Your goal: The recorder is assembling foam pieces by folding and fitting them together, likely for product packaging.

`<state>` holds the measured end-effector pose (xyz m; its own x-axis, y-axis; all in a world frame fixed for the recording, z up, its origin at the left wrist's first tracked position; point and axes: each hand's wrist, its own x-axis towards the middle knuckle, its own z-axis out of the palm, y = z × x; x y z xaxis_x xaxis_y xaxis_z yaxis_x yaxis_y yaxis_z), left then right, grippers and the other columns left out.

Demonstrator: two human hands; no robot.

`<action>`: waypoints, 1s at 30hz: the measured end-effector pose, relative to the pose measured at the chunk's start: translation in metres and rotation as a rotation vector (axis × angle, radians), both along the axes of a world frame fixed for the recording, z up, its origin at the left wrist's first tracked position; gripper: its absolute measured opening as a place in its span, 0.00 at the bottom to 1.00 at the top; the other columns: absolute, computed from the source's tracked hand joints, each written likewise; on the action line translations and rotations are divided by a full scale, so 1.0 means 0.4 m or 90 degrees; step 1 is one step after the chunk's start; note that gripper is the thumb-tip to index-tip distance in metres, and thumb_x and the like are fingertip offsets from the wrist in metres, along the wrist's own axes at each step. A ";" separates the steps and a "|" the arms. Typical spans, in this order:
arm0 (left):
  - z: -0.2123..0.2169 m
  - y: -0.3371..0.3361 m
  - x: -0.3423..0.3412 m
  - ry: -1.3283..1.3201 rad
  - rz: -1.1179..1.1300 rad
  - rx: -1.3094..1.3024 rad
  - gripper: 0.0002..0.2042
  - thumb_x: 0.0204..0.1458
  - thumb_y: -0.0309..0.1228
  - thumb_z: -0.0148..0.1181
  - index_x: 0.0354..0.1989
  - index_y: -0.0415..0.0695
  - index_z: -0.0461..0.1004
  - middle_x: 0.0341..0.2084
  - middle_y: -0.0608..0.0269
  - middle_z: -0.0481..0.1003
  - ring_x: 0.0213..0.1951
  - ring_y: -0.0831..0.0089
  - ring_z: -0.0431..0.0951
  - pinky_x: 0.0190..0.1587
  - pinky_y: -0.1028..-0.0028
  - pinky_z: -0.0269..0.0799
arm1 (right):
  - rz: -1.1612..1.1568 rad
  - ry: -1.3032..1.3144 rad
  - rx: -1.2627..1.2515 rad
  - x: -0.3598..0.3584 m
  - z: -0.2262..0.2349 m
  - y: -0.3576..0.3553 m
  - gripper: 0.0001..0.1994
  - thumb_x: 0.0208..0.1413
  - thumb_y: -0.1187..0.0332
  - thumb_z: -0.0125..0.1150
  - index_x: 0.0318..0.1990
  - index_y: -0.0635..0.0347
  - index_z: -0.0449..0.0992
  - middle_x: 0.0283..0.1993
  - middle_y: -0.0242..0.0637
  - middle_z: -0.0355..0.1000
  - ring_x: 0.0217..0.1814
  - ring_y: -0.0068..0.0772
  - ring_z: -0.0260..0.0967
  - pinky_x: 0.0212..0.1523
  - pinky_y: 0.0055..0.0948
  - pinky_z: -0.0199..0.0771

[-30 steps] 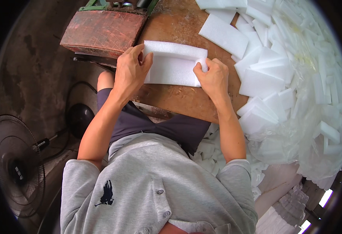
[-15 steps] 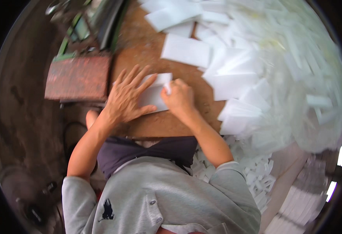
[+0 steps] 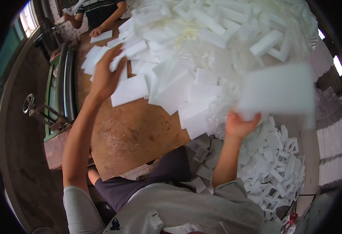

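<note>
My right hand (image 3: 239,124) is raised to the right of the brown table (image 3: 136,136), shut on a blurred white foam sheet (image 3: 276,91) held in the air. My left hand (image 3: 106,74) stretches far out to the left side of the big heap of white foam sheets (image 3: 202,43). Its fingers are spread over a flat sheet (image 3: 130,90) at the heap's near edge. Whether they grip anything I cannot tell.
Foam offcuts (image 3: 272,167) litter the floor at my right, with stacked sheets (image 3: 331,140) beyond. A green metal machine frame (image 3: 61,85) runs along the table's left edge. Another person (image 3: 97,15) works at the far end of the table.
Both hands have left the sheet they pressed on the table. The right hand swung a sheet up to the right, while the left hand reached forward to the heap.
</note>
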<state>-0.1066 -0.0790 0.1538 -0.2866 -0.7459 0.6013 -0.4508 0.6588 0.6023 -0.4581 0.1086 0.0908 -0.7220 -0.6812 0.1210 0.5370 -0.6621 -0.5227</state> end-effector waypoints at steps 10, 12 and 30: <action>0.074 -0.203 -0.618 -0.238 -0.036 -0.354 0.19 0.59 0.32 0.58 0.59 0.49 0.72 0.54 0.55 0.74 0.61 0.55 0.69 0.61 0.49 0.64 | 0.285 0.499 0.234 0.220 -0.082 0.097 0.15 0.69 0.66 0.48 0.50 0.71 0.77 0.34 0.37 0.73 0.29 0.22 0.71 0.28 0.22 0.72; 0.095 -0.222 -0.625 -0.310 -0.089 -0.256 0.17 0.59 0.33 0.59 0.57 0.49 0.74 0.52 0.56 0.75 0.59 0.55 0.70 0.60 0.47 0.63 | 0.308 0.533 0.232 0.214 -0.088 0.102 0.12 0.68 0.70 0.52 0.49 0.71 0.77 0.33 0.36 0.74 0.28 0.20 0.71 0.28 0.20 0.71; -0.047 -0.038 0.099 0.047 -0.327 0.256 0.12 0.63 0.25 0.56 0.54 0.38 0.74 0.46 0.62 0.79 0.47 0.71 0.78 0.52 0.70 0.75 | 0.141 1.240 0.099 0.413 -0.198 -0.205 0.20 0.56 0.68 0.65 0.56 0.62 0.75 0.52 0.44 0.71 0.51 0.40 0.72 0.51 0.41 0.73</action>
<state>-0.0671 -0.0940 0.1349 -0.6349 -0.6957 0.3360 -0.0861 0.4960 0.8641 -0.2928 0.0264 0.0118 0.3812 -0.8067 0.4516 -0.6892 -0.5735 -0.4427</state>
